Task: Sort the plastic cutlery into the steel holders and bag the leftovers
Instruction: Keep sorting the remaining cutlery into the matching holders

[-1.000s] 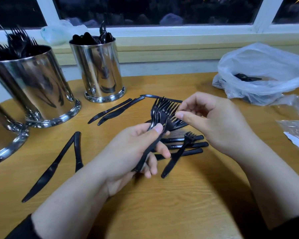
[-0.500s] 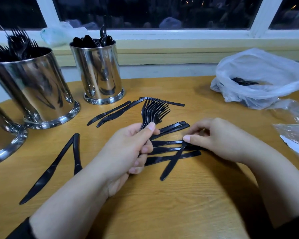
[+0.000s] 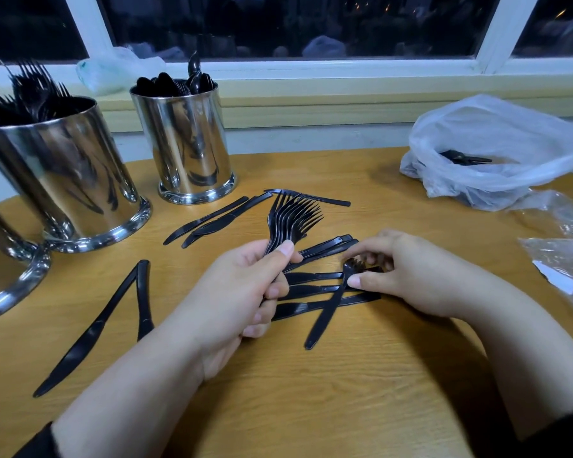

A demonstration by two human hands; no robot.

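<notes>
My left hand (image 3: pixel 245 292) grips a bunch of black plastic forks (image 3: pixel 293 218) by the handles, tines pointing up and away. My right hand (image 3: pixel 407 272) pinches the head of a single black fork (image 3: pixel 326 312) that lies across several black knives (image 3: pixel 315 304) on the wooden table (image 3: pixel 311 408). More knives lie loose: a pair at the left (image 3: pixel 113 319) and several near the holders (image 3: pixel 219 219). A steel holder with forks (image 3: pixel 60 173) stands at the left. Another steel holder with spoons (image 3: pixel 186 140) stands behind it.
A white plastic bag (image 3: pixel 497 150) with some black cutlery inside sits at the back right. Clear plastic wrapping (image 3: pixel 563 256) lies at the right edge. A third steel holder (image 3: pixel 4 269) shows partly at the far left. A windowsill runs along the back.
My right hand came down from the fork bunch to the table and took hold of the single fork's head. My left hand kept the bunch, shifting slightly left.
</notes>
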